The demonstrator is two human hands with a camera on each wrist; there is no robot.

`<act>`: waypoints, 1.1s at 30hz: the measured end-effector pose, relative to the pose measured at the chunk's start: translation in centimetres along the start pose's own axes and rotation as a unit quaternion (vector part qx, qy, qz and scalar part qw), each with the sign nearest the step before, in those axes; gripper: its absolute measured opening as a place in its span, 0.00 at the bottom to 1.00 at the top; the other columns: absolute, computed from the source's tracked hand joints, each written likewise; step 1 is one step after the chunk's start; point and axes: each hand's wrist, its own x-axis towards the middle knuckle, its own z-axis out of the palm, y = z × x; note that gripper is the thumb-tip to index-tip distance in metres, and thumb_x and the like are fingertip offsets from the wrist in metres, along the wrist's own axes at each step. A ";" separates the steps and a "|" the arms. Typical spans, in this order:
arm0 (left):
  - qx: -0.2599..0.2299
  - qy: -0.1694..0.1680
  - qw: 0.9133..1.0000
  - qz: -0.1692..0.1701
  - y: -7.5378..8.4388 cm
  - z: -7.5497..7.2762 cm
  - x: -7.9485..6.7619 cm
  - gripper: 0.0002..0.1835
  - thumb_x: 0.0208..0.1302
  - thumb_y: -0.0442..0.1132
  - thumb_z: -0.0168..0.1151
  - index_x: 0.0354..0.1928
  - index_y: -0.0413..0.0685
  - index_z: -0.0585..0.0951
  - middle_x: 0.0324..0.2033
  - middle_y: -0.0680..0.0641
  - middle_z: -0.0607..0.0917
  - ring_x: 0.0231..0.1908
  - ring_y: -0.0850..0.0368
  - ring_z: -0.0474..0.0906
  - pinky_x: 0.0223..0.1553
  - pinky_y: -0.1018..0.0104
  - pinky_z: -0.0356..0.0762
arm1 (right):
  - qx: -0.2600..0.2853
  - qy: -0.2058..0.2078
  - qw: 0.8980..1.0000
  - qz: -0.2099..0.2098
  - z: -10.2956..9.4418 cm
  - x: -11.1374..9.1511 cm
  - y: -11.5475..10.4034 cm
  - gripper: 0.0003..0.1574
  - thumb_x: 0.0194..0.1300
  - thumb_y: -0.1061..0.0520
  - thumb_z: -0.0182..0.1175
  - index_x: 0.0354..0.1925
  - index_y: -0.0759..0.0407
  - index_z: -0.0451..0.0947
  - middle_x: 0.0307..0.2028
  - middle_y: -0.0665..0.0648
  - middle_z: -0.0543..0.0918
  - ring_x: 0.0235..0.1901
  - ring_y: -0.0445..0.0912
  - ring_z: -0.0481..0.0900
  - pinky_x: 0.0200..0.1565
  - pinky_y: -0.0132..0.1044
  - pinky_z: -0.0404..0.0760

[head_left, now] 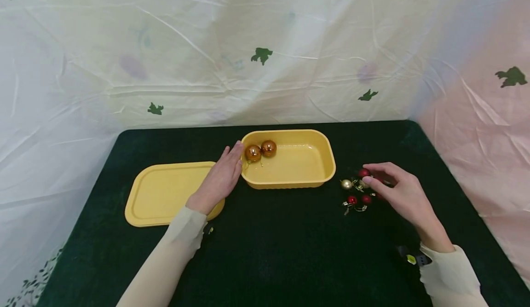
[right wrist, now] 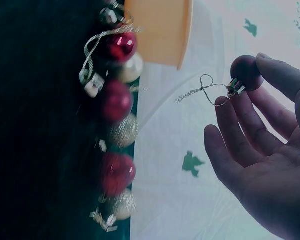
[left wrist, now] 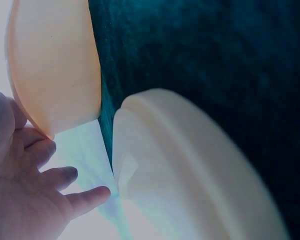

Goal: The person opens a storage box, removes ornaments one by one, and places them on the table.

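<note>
My right hand [head_left: 399, 194] pinches a small dark red bauble [right wrist: 246, 72] between thumb and fingers. The bauble's gold cap and looped string hang free in the right wrist view. Under and beside that hand, small red baubles [head_left: 352, 200] and gold baubles [head_left: 346, 184] lie in a cluster on the table. My left hand [head_left: 219, 176] rests against the left rim of a yellow box [head_left: 300, 162], its fingers extended. Inside the box, at its left end, sit two shiny copper-coloured baubles [head_left: 268, 148].
A yellow lid [head_left: 163, 194] lies flat on the left, partly under my left forearm. The dark green tabletop [head_left: 281, 251] extends to a pale cloth backdrop [head_left: 298, 81] with green leaf shapes. Another cloth panel hangs at the right.
</note>
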 end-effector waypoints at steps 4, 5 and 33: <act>-0.003 -0.003 1.000 -0.003 0.0 0.0 0.0 0.31 0.85 0.44 0.39 0.83 0.44 0.50 0.82 0.44 0.51 0.80 0.48 0.49 0.79 0.49 0.46 | -0.017 0.007 1.000 0.005 -0.6 -0.4 1.1 0.21 0.75 0.45 0.63 0.62 0.49 0.81 0.55 0.52 0.83 0.48 0.30 0.78 0.40 0.22 0.78; -0.004 -0.005 1.000 -0.006 0.0 -0.1 0.0 0.31 0.86 0.44 0.39 0.83 0.44 0.50 0.82 0.45 0.50 0.80 0.48 0.48 0.79 0.49 0.46 | -0.021 0.009 1.000 0.004 -0.7 -0.5 1.3 0.21 0.75 0.46 0.63 0.62 0.49 0.81 0.55 0.53 0.83 0.48 0.29 0.78 0.41 0.21 0.77; -0.012 -0.006 1.000 -0.009 0.2 -0.2 -0.2 0.31 0.86 0.44 0.39 0.83 0.46 0.49 0.82 0.45 0.50 0.80 0.47 0.47 0.79 0.48 0.45 | -0.078 0.013 0.994 0.080 -3.2 -3.0 6.2 0.28 0.75 0.42 0.62 0.63 0.57 0.79 0.56 0.65 0.83 0.43 0.17 0.68 0.37 0.16 0.72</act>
